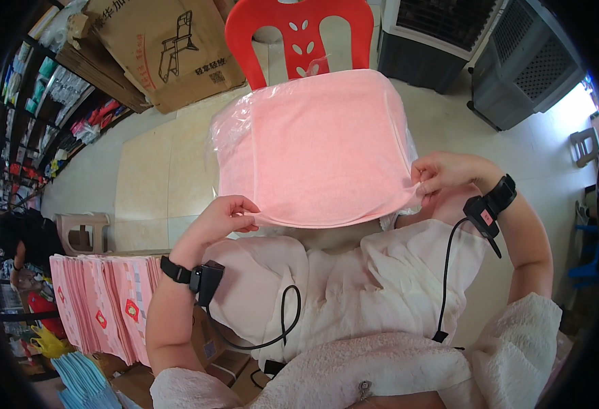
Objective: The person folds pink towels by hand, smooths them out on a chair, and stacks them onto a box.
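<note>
A pink towel (327,146) lies spread over the seat of a red plastic chair (299,34), on top of clear plastic wrapping (231,116) that shows at its left side. My left hand (226,217) pinches the towel's near left corner between thumb and fingers. At the near right corner, my right hand (442,172) grips the edge in the same way. Between the two hands the near edge sags in a shallow curve above my lap. A black device with a cable is strapped to each wrist.
Left of me stand stacks of folded pink towels (102,307), with blue ones (85,382) nearer. A large cardboard box (170,54) leans at the far left beside full shelves. Two grey air coolers (528,65) stand far right. A person (20,235) is at the left edge.
</note>
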The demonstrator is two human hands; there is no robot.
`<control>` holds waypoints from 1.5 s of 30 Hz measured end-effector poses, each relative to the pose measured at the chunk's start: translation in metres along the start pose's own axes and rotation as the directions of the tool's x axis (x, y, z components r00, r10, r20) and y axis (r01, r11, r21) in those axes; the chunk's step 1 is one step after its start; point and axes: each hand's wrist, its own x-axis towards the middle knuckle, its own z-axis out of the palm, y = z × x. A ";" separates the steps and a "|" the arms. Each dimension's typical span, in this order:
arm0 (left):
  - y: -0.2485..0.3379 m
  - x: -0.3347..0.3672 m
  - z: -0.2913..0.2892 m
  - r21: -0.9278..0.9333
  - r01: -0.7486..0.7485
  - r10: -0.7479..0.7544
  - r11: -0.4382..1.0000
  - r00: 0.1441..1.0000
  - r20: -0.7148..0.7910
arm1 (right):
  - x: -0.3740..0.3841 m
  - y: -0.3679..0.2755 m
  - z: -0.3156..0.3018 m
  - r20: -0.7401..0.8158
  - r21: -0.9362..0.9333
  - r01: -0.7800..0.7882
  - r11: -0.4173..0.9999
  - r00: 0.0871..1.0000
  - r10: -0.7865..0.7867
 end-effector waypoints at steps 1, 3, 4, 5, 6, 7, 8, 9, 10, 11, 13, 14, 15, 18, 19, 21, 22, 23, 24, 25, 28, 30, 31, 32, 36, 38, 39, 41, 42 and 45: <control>0.000 0.003 -0.004 0.068 -0.051 0.050 0.996 0.999 0.020 | 0.003 0.002 -0.003 -0.039 0.060 0.008 0.998 0.999 -0.006; 0.003 0.013 -0.013 0.133 -0.107 0.101 0.985 0.994 0.047 | 0.009 0.003 -0.013 -0.081 0.121 0.016 0.993 0.997 -0.006; 0.007 0.022 -0.019 0.106 -0.145 0.150 0.984 0.988 -0.039 | 0.014 0.003 -0.021 -0.238 0.106 0.076 0.991 0.970 -0.049; 0.012 0.030 -0.026 0.083 -0.188 0.197 0.979 0.972 -0.128 | 0.018 0.002 -0.030 -0.390 0.078 0.135 0.988 0.916 -0.095; 0.020 0.039 -0.034 0.083 -0.191 0.201 0.978 0.972 -0.125 | 0.024 -0.001 -0.040 -0.394 0.077 0.134 0.988 0.914 -0.093; 0.026 0.048 -0.043 0.133 -0.241 0.268 0.961 0.930 -0.250 | 0.036 -0.003 -0.050 -0.500 0.117 0.171 0.978 0.861 -0.090; 0.032 0.062 -0.048 0.185 -0.292 0.341 0.938 0.870 -0.355 | 0.043 -0.004 -0.058 -0.608 0.152 0.203 0.967 0.791 -0.070; 0.037 0.078 -0.050 0.181 -0.300 0.346 0.937 0.873 -0.345 | 0.051 -0.005 -0.065 -0.615 0.153 0.196 0.969 0.786 -0.062; 0.038 0.095 -0.050 0.185 -0.399 0.438 0.898 0.778 -0.450 | 0.065 -0.006 -0.072 -0.682 0.144 0.222 0.964 0.728 -0.065; 0.038 0.112 -0.051 0.200 -0.500 0.520 0.843 0.659 -0.544 | 0.073 -0.007 -0.076 -0.750 0.128 0.246 0.961 0.658 -0.069; 0.019 0.155 -0.060 0.252 -0.506 0.543 0.825 0.585 -0.602 | 0.096 -0.002 -0.081 -0.783 0.121 0.280 0.952 0.617 -0.082; 0.025 0.167 -0.057 0.303 -0.504 0.563 0.808 0.511 -0.650 | 0.105 0.002 -0.087 -0.816 0.119 0.312 0.943 0.572 -0.086; 0.025 0.175 -0.048 0.443 -0.458 0.626 0.771 0.413 -0.662 | 0.113 0.008 -0.090 -0.823 0.114 0.309 0.944 0.561 -0.084; 0.022 0.199 -0.038 0.436 -0.356 0.556 0.826 0.395 -0.731 | 0.137 0.028 -0.088 -0.848 0.107 0.258 0.960 0.528 -0.047; 0.023 0.204 -0.034 0.424 -0.367 0.549 0.828 0.376 -0.747 | 0.143 0.032 -0.087 -0.867 0.099 0.285 0.953 0.496 -0.059; 0.026 0.211 -0.034 0.450 -0.364 0.569 0.816 0.363 -0.738 | 0.155 0.038 -0.092 -0.883 0.093 0.309 0.947 0.466 -0.066; 0.026 0.215 -0.033 0.477 -0.363 0.591 0.801 0.352 -0.726 | 0.160 0.040 -0.094 -0.910 0.045 0.312 0.949 0.405 -0.090; 0.027 0.218 -0.033 0.474 -0.361 0.588 0.803 0.360 -0.724 | 0.164 0.043 -0.095 -0.933 -0.001 0.312 0.950 0.343 -0.114; 0.027 0.220 -0.033 0.466 -0.345 0.576 0.815 0.386 -0.721 | 0.168 0.048 -0.097 -0.932 0.006 0.307 0.952 0.346 -0.105; 0.028 0.222 -0.033 0.460 -0.330 0.564 0.825 0.410 -0.717 | 0.170 0.050 -0.101 -0.936 -0.040 0.282 0.958 0.325 -0.135; 0.026 0.230 -0.030 0.504 -0.297 0.585 0.811 0.406 -0.702 | 0.176 0.057 -0.105 -0.941 -0.089 0.244 0.966 0.298 -0.162; 0.023 0.232 -0.030 0.519 -0.250 0.575 0.818 0.407 -0.710 | 0.179 0.057 -0.104 -0.942 -0.092 0.234 0.968 0.294 -0.161; 0.023 0.232 -0.031 0.536 -0.209 0.571 0.818 0.401 -0.716 | 0.180 0.056 -0.103 -0.940 -0.110 0.218 0.970 0.294 -0.172; 0.023 0.232 -0.030 0.535 -0.204 0.568 0.820 0.406 -0.716 | 0.181 0.055 -0.102 -0.938 -0.127 0.201 0.971 0.295 -0.184; 0.027 0.230 -0.029 0.534 -0.168 0.550 0.829 0.415 -0.724 | 0.180 0.060 -0.104 -0.929 -0.159 0.158 0.974 0.309 -0.202; 0.027 0.230 -0.030 0.541 -0.134 0.540 0.830 0.431 -0.723 | 0.179 0.060 -0.104 -0.913 -0.154 0.088 0.984 0.368 -0.176; 0.026 0.230 -0.029 0.562 -0.069 0.531 0.824 0.440 -0.724 | 0.179 0.060 -0.105 -0.912 -0.154 0.087 0.984 0.371 -0.176; 0.025 0.229 -0.027 0.577 0.000 0.516 0.817 0.448 -0.730 | 0.171 0.045 -0.105 -0.896 -0.195 -0.089 0.977 0.421 -0.141; 0.024 0.229 -0.025 0.573 0.031 0.503 0.819 0.443 -0.742 | 0.168 0.038 -0.102 -0.894 -0.198 -0.091 0.976 0.425 -0.142; 0.020 0.232 -0.027 0.574 0.049 0.507 0.817 0.411 -0.758 | 0.158 0.013 -0.098 -0.915 -0.322 -0.235 0.917 0.327 -0.237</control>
